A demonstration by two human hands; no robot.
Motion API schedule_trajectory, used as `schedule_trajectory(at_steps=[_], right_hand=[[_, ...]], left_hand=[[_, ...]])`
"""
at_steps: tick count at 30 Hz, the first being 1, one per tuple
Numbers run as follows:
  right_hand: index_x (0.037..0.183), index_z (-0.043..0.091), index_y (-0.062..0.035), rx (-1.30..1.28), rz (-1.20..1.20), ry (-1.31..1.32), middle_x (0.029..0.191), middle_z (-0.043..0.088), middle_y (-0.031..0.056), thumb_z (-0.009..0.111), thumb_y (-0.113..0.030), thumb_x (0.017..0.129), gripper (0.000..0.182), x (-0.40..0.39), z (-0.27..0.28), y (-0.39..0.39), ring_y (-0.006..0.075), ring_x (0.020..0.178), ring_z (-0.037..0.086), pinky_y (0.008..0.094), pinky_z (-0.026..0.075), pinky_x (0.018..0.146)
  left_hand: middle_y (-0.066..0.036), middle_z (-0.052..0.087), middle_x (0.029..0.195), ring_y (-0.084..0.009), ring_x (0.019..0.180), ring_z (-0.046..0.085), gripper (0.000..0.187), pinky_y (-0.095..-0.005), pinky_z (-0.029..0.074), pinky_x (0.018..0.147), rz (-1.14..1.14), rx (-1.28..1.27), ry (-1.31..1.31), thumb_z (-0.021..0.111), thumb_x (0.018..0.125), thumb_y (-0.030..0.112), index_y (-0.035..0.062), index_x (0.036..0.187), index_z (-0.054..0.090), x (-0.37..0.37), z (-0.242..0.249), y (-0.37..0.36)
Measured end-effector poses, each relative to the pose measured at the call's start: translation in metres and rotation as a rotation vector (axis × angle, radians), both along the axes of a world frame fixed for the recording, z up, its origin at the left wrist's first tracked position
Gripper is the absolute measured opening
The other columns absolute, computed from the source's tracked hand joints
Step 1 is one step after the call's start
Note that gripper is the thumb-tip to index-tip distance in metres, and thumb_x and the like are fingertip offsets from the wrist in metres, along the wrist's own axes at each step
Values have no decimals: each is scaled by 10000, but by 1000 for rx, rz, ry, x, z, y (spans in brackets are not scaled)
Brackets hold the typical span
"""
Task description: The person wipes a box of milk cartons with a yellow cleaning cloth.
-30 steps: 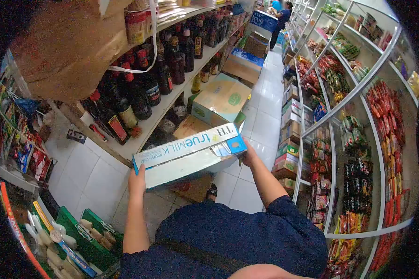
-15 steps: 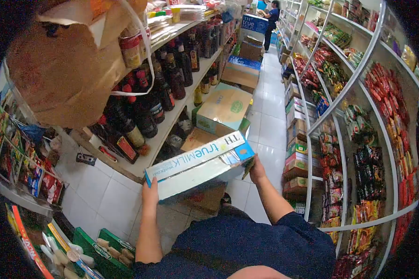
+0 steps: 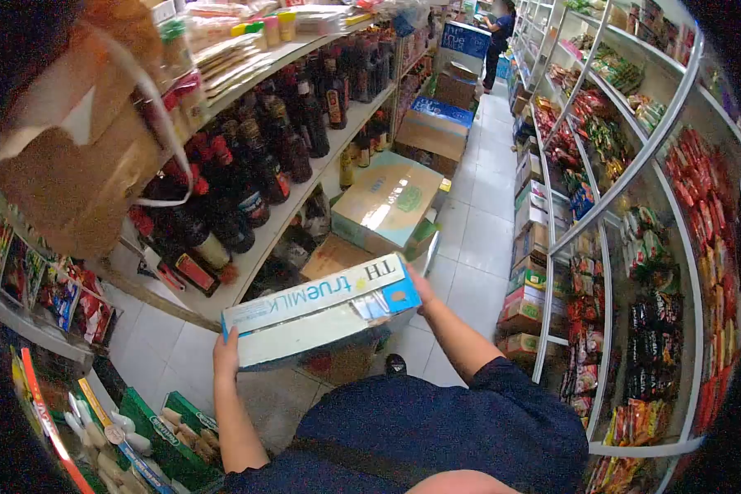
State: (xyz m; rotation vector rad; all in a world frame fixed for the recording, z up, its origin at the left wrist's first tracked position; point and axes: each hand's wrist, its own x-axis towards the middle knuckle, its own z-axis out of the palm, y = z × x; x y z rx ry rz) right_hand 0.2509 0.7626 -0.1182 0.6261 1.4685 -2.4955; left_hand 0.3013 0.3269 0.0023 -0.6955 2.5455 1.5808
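Between my two hands is a white and blue milk carton box (image 3: 313,329) marked "TH true MILK", held up in front of my body and slightly slanted. My left hand (image 3: 226,354) grips its left end, with the thumb on the near side and the other fingers hidden. At the right end, my right hand (image 3: 421,290) is closed on the corner, its fingers mostly behind the box. Just beyond the held box stands a closed brown cardboard box (image 3: 387,202) with a green print.
Dark sauce bottles (image 3: 259,169) line the left shelf, beside a hanging brown paper bag (image 3: 82,181). More cartons (image 3: 435,128) stand along the aisle. Red snack packets (image 3: 700,214) fill the right rack. A person (image 3: 498,45) stands at the far end of the tiled floor (image 3: 477,222).
Both hands and the milk carton box have shifted left in the view, and the box is tilted slightly less. The view itself has turned a little, with the shelves shifting.
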Motion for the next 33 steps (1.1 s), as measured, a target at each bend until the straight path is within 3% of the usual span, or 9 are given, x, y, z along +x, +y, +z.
schedule_trajectory(at_steps=[1, 5, 8, 11, 13, 25, 27, 29, 33], right_hand=[[1162, 532, -45, -30, -37, -18, 1057, 612, 55, 460, -458, 893, 498, 11, 17, -10, 181, 913, 594, 326, 461, 840], [1100, 574, -91, -125, 150, -111, 1013, 622, 63, 516, -328, 858, 344, 31, -116, 3, 168, 890, 588, 292, 477, 767], [1119, 565, -85, 50, 257, -338, 1022, 619, 69, 458, -433, 871, 440, 47, -72, 1, 182, 902, 583, 317, 470, 789], [1154, 551, -57, 89, 338, -152, 1075, 597, 77, 374, -512, 903, 549, 31, -128, 9, 193, 986, 548, 321, 435, 878], [1140, 557, -57, 39, 384, -124, 1062, 604, 83, 389, -516, 890, 548, 16, -140, 6, 200, 961, 562, 336, 448, 859], [1052, 596, -42, -366, 249, -333, 1009, 635, 119, 462, -532, 827, 556, 63, -141, -10, 237, 853, 624, 403, 506, 785], [1032, 602, -37, -313, 224, -407, 989, 641, 120, 482, -486, 830, 507, 58, -150, -7, 229, 848, 627, 409, 511, 770], [1023, 612, -61, -145, 241, -329, 960, 644, 73, 490, -460, 852, 450, 52, -110, -4, 178, 858, 603, 306, 492, 772], [1175, 535, -79, -63, 67, -63, 1073, 607, 58, 465, -409, 889, 442, 33, -65, -4, 166, 919, 588, 320, 479, 796]], left_hand=[[-145, 622, 992, -207, 877, 590, 454, -300, 443, 792, -2, 27, 7, 539, 869, 349, -49, 1085, 565, -2, -4, -1], [-140, 619, 999, -205, 893, 585, 448, -305, 438, 803, 0, 85, 19, 520, 879, 345, -42, 1103, 554, -9, -33, -17], [-131, 622, 1000, -202, 897, 585, 436, -307, 435, 812, 37, 16, -8, 506, 883, 336, -32, 1111, 555, 0, -3, 4], [-143, 622, 1003, -214, 908, 587, 450, -310, 433, 819, 5, 22, 4, 493, 885, 349, -34, 1114, 553, -5, -46, -30], [-159, 621, 1009, -237, 922, 589, 488, -318, 428, 831, -5, -91, -11, 466, 890, 386, -36, 1121, 548, 1, -8, -1], [-181, 608, 1042, -254, 967, 573, 511, -340, 410, 863, 52, -142, -37, 455, 891, 405, -40, 1128, 543, -5, -37, -20], [-171, 611, 1034, -246, 949, 572, 505, -330, 414, 854, 18, -16, -9, 478, 886, 396, -41, 1129, 544, -6, -44, -26], [-164, 615, 1027, -240, 939, 574, 491, -324, 418, 847, -8, 65, 39, 491, 885, 383, -43, 1121, 550, -5, -42, -23], [-159, 621, 1008, -224, 915, 579, 469, -309, 426, 827, 33, -69, -23, 502, 886, 367, -46, 1102, 559, -2, -4, 2]])
